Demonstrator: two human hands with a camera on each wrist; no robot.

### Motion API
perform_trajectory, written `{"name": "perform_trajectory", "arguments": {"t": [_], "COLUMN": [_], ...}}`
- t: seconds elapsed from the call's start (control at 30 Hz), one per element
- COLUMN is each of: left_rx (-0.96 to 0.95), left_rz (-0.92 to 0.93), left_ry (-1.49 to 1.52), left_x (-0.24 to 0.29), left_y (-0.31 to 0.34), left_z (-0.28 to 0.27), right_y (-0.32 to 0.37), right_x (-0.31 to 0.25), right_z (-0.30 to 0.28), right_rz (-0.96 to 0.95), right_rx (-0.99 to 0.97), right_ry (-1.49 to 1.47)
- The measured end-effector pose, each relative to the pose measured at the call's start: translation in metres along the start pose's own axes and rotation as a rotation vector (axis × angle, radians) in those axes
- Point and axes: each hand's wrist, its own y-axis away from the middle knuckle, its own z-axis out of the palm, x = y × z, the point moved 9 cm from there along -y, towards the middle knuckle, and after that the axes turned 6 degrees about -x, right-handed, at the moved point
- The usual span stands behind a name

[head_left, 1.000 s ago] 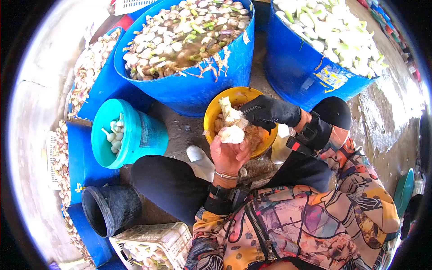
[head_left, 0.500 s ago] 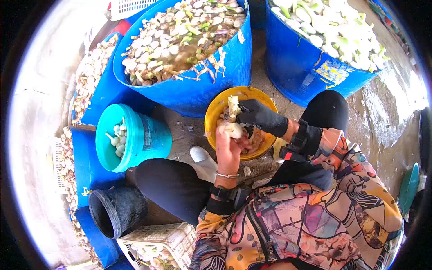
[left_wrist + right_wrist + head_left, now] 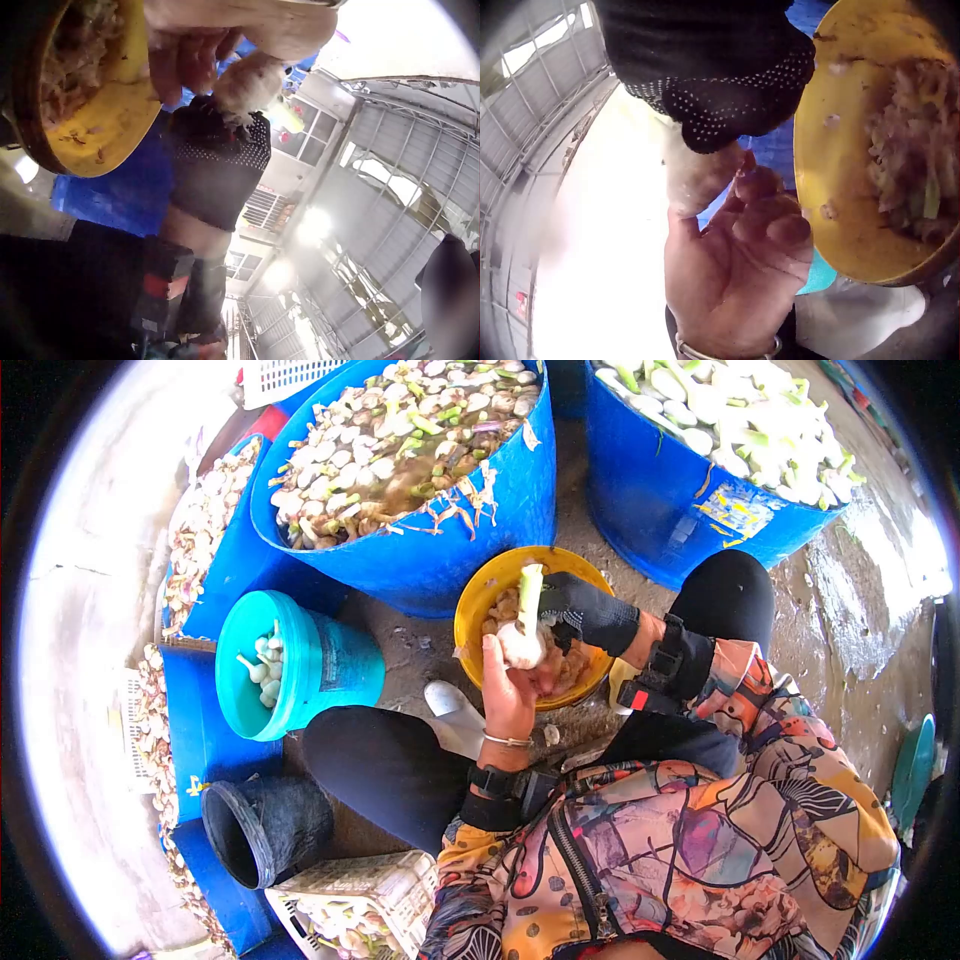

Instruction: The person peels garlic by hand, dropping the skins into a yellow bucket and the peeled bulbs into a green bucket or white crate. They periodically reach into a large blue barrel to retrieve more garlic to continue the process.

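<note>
My bare left hand (image 3: 510,695) holds a whitish garlic bulb (image 3: 522,646) between thumb and fingers, with its pale green stem (image 3: 530,595) pointing up. On the right side of the bulb, my right hand (image 3: 590,616) in a dotted black glove has its fingers curled against it. From the right wrist view, the gloved fingertips (image 3: 712,124) overlap the top of the bulb (image 3: 697,176), and the left palm (image 3: 735,277) faces up below. Both hands are over the near part of a yellow bucket (image 3: 480,585) containing peeled-off skins (image 3: 575,670).
Two big blue tubs (image 3: 430,580) (image 3: 640,510) full of garlic stand beyond the bucket. To the left are a turquoise bucket (image 3: 340,665) with some bulbs, a tipped black bucket (image 3: 290,820) and a white crate (image 3: 390,885) of garlic. My knees flank the yellow bucket.
The stem's ragged, loose outer layers have come off, leaving it smooth and pale green. My right hand has moved from the stem down to the bulb's side. The bulb stands more upright.
</note>
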Motion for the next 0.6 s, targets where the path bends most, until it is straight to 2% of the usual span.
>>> {"name": "perform_trajectory", "arguments": {"t": [0.03, 0.07, 0.13, 0.17, 0.2, 0.23, 0.27, 0.33, 0.37, 0.4, 0.43, 0.5, 0.53, 0.6], "left_rx": [0.122, 0.135, 0.153, 0.165, 0.190, 0.153, 0.114, 0.036, -0.051, -0.138, -0.225, -0.301, -0.311, -0.281], "left_rz": [0.099, 0.190, 0.372, 0.462, 0.448, 0.408, 0.366, 0.256, 0.217, 0.178, 0.141, 0.155, 0.167, 0.195], "left_ry": [-0.161, -0.120, -0.499, -0.690, -0.737, -0.614, -0.491, -0.237, -0.162, -0.087, -0.011, 0.034, 0.019, -0.085], "left_x": [0.008, 0.023, 0.035, 0.041, 0.041, 0.035, 0.029, 0.026, 0.025, 0.026, 0.027, 0.038, 0.042, 0.048], "left_y": [0.001, 0.010, 0.010, 0.013, 0.011, 0.009, 0.007, 0.009, 0.009, 0.011, 0.014, 0.022, 0.023, 0.025], "left_z": [-0.011, -0.007, -0.002, 0.002, -0.002, -0.007, -0.010, 0.004, 0.012, 0.017, 0.024, 0.037, 0.039, 0.034], "right_y": [0.000, 0.000, 0.002, 0.002, 0.001, -0.001, -0.002, -0.002, -0.002, 0.001, -0.004, -0.010, -0.013, -0.019], "right_x": [0.006, 0.016, 0.006, 0.005, 0.005, 0.004, 0.011, -0.004, -0.013, -0.013, -0.019, -0.041, -0.051, -0.055], "right_z": [-0.002, -0.005, 0.010, 0.016, 0.020, 0.023, 0.013, 0.001, -0.002, -0.007, -0.024, -0.033, -0.053, -0.034], "right_rz": [0.052, 0.102, 0.204, 0.172, 0.140, 0.107, 0.093, 0.076, 0.066, 0.120, 0.098, 0.066, 0.065, 0.129], "right_rx": [0.068, 0.137, 0.224, 0.206, 0.186, 0.169, 0.275, 0.238, 0.220, 0.311, 0.237, 0.291, 0.369, 0.188], "right_ry": [-0.062, -0.122, -0.156, -0.202, -0.247, -0.290, -0.349, -0.205, -0.134, -0.355, -0.092, -0.200, 0.120, 0.989]}}
